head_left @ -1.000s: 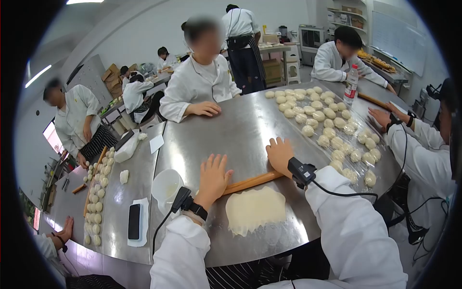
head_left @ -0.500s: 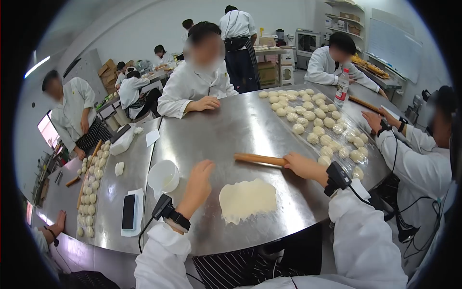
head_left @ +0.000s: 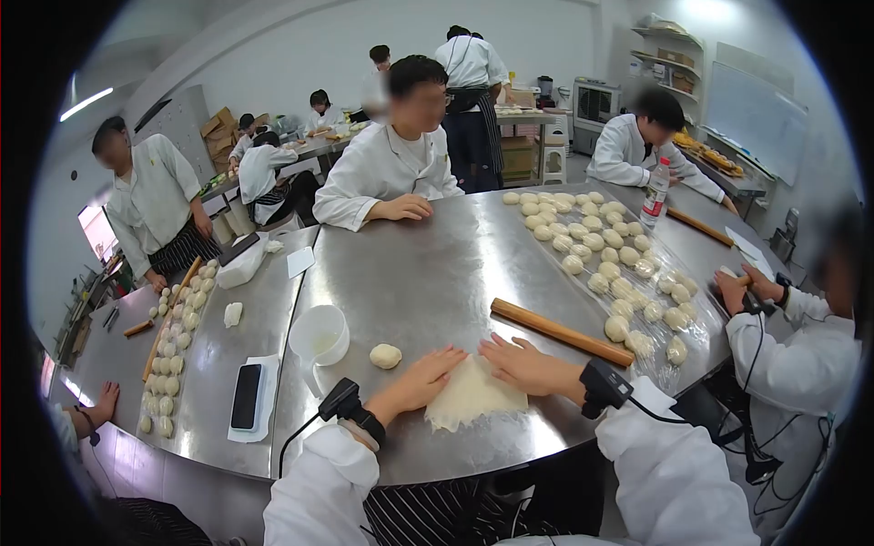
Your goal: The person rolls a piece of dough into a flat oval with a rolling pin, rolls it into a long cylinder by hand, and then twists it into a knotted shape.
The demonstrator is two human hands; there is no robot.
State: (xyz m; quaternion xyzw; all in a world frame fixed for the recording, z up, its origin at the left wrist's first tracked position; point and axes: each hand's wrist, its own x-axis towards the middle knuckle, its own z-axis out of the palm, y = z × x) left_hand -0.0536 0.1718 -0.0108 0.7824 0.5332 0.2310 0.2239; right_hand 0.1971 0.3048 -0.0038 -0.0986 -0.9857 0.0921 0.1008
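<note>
A flat sheet of dough (head_left: 471, 405) with a ragged near edge lies on the steel table in front of me. My left hand (head_left: 426, 378) rests at its far left side, fingers stretched out. On the far right side, my right hand (head_left: 528, 366) lies with its fingers extended over the dough. The hands cover the sheet's far corners. Just beyond my right hand, a wooden rolling pin (head_left: 560, 333) lies on the steel, touched by neither hand. A round dough ball (head_left: 385, 356) sits beyond my left wrist.
A white plastic container (head_left: 320, 335) stands at left, near a phone (head_left: 246, 397) on a cloth. Many dough balls (head_left: 622, 288) lie under plastic film at right, beside a bottle (head_left: 655, 193). Another row of dough balls (head_left: 173, 364) lies at far left. Co-workers surround the table.
My right hand has let go of the rolling pin, which now lies farther right. Both hands have come onto the dough sheet's far edge. A dough ball now shows by my left hand.
</note>
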